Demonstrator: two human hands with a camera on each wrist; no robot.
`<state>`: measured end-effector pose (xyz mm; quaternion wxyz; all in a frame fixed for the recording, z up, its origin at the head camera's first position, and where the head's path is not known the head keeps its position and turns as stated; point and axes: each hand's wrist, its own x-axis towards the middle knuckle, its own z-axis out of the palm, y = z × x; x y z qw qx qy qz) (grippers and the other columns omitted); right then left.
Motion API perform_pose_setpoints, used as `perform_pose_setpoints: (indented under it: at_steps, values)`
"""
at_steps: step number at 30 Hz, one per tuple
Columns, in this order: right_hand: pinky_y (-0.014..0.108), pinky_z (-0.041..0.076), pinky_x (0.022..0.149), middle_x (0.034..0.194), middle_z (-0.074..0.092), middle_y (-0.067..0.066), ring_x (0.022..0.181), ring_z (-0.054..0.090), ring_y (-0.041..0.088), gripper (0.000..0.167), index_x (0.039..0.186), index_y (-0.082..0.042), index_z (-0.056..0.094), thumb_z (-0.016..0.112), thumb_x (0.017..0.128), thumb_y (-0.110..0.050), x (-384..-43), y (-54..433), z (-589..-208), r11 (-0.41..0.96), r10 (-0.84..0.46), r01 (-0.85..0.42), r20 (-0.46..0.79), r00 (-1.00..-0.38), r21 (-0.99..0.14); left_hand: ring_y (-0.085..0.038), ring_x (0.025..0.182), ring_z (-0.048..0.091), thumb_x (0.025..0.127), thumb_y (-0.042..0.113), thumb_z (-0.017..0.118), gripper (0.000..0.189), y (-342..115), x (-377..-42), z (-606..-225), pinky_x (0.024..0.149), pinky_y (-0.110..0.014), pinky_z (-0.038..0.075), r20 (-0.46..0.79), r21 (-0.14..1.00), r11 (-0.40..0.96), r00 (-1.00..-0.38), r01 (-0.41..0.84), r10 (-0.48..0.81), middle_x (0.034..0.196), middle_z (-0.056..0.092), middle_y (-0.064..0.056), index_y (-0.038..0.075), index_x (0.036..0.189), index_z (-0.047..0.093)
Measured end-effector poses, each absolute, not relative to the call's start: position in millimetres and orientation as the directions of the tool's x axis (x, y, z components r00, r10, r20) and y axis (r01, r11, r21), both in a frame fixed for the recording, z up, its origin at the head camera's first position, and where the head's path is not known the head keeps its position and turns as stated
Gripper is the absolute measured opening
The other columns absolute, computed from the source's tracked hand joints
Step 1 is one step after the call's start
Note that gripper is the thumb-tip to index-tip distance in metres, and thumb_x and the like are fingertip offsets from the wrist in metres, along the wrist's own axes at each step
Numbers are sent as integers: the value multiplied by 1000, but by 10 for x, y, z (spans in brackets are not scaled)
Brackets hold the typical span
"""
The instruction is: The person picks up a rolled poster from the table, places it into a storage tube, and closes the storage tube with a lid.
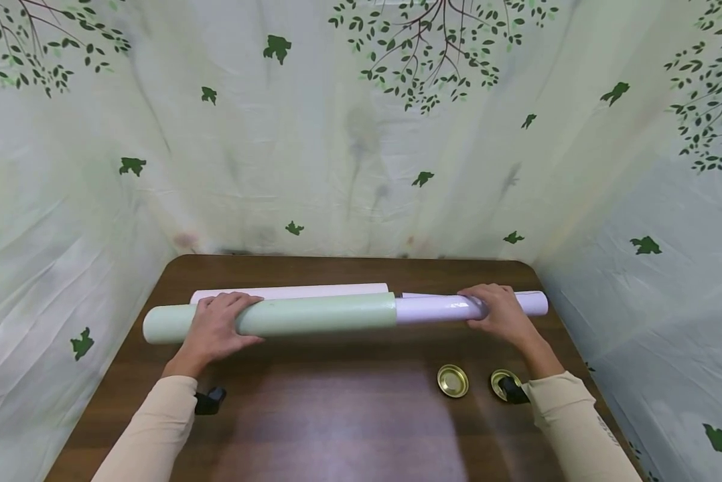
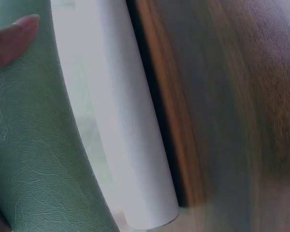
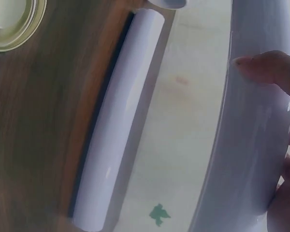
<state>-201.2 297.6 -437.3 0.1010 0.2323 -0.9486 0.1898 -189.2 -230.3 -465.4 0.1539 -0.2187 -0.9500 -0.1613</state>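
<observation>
A long pale green tube [image 1: 319,314] lies level across the middle of the head view. From its right end a narrower, glossy lavender tube [image 1: 433,309] sticks out. My left hand [image 1: 219,328] grips the green tube near its left end, thumb below and fingers over the top. Toward the far right, my right hand [image 1: 502,311] holds the lavender tube, whose end shows past the hand. The left wrist view has a fingertip [image 2: 19,38] against the grained green surface [image 2: 43,135]. In the right wrist view the thumb [image 3: 263,67] presses the lavender surface [image 3: 241,154].
Behind the held tubes, a white roll [image 1: 301,291] lies on the brown wooden table [image 1: 337,428]. A second pale roll [image 3: 118,121] lies farther right. Two gold lids [image 1: 453,381] sit near my right forearm, one partly covered by a black wrist camera [image 1: 512,389]. Leaf-patterned sheeting [image 1: 246,167] surrounds the table.
</observation>
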Motion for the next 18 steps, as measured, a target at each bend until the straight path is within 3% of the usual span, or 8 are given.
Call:
perform_pose_setpoints:
  at_steps: [18]
  values:
    - [50, 36, 81, 108, 69, 14, 100, 60, 37, 54, 111, -4, 68, 88, 62, -5, -2032, 2868, -4456, 786, -425, -511, 296, -856, -347, -34, 107, 56, 56, 33, 92, 72, -2286, -1885, -4639, 87, -58, 33, 359, 254, 848, -860, 465, 364, 112, 65, -11, 13, 119, 64]
